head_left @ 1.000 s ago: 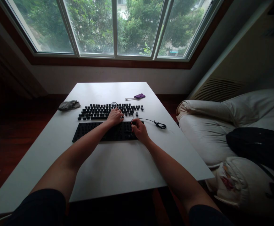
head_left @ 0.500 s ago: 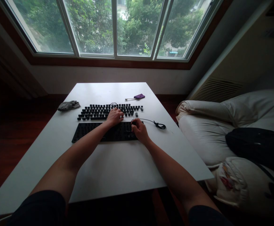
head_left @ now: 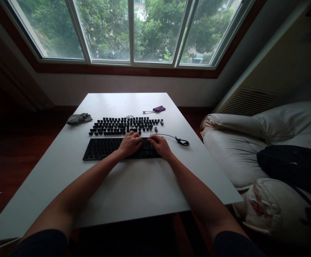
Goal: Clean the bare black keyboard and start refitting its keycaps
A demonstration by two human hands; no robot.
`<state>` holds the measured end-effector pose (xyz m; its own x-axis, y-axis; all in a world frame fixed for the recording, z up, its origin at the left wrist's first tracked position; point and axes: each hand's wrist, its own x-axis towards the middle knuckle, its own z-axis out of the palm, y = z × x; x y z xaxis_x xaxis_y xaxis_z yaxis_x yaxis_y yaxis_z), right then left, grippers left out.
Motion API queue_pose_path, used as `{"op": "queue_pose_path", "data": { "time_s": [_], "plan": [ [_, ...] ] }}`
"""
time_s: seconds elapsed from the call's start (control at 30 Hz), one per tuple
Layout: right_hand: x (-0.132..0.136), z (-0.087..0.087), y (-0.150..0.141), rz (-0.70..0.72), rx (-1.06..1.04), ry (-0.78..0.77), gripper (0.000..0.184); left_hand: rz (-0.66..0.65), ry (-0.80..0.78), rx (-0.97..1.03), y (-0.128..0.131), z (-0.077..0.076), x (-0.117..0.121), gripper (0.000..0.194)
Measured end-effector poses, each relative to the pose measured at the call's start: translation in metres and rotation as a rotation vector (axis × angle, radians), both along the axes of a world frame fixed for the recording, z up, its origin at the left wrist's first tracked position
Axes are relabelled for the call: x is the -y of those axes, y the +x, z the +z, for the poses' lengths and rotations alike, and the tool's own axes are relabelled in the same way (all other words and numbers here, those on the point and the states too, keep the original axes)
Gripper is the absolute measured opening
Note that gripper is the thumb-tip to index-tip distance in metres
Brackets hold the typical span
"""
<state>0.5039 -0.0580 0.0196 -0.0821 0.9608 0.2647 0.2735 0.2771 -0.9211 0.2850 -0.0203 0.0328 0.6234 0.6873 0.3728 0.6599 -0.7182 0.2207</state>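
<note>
A black keyboard (head_left: 106, 148) without its keycaps lies across the white table. My left hand (head_left: 130, 144) rests over its middle, fingers curled together and pointing down; whatever they hold is hidden. Over the keyboard's right part is my right hand (head_left: 159, 145), pinching a thin wire keycap puller (head_left: 152, 131) whose wires stick up past the fingertips. Behind the keyboard, loose black keycaps (head_left: 112, 125) stand in rows. One separate keycap (head_left: 156, 129) sits near the right hand.
A coiled black cable (head_left: 182, 142) lies at the right of the white table (head_left: 134, 192). Farther back are a purple pouch (head_left: 159, 108) and a thin white stick (head_left: 148, 112). A grey cloth (head_left: 79, 119) is at the left edge. A pale sofa (head_left: 225, 150) stands to the right.
My left hand has moved back toward me, from the keycap rows onto the keyboard. The right hand stays at the keyboard's right part, its grip slightly shifted.
</note>
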Motion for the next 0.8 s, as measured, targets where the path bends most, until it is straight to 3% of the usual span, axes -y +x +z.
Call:
{"op": "queue_pose_path", "data": {
  "time_s": [0.17,0.3,0.43,0.63,0.8],
  "plan": [
    [0.000,0.002,0.000,0.140,-0.011,-0.101,0.033,-0.137,-0.052,0.017,-0.009,-0.001,0.018,0.017],
    [0.005,0.010,0.003,0.279,-0.033,-0.128,0.034,-0.156,-0.112,0.022,-0.012,-0.007,0.024,0.023],
    [0.012,0.021,0.003,0.394,0.113,-0.038,0.027,-0.132,-0.137,0.039,-0.012,-0.010,0.027,0.023],
    [0.018,0.035,0.005,0.400,0.377,0.208,0.014,-0.077,-0.095,0.043,-0.008,-0.014,0.034,0.023],
    [0.021,0.040,0.011,0.461,0.445,0.196,0.009,-0.094,-0.061,0.053,-0.004,-0.018,0.037,0.019]
  ]
}}
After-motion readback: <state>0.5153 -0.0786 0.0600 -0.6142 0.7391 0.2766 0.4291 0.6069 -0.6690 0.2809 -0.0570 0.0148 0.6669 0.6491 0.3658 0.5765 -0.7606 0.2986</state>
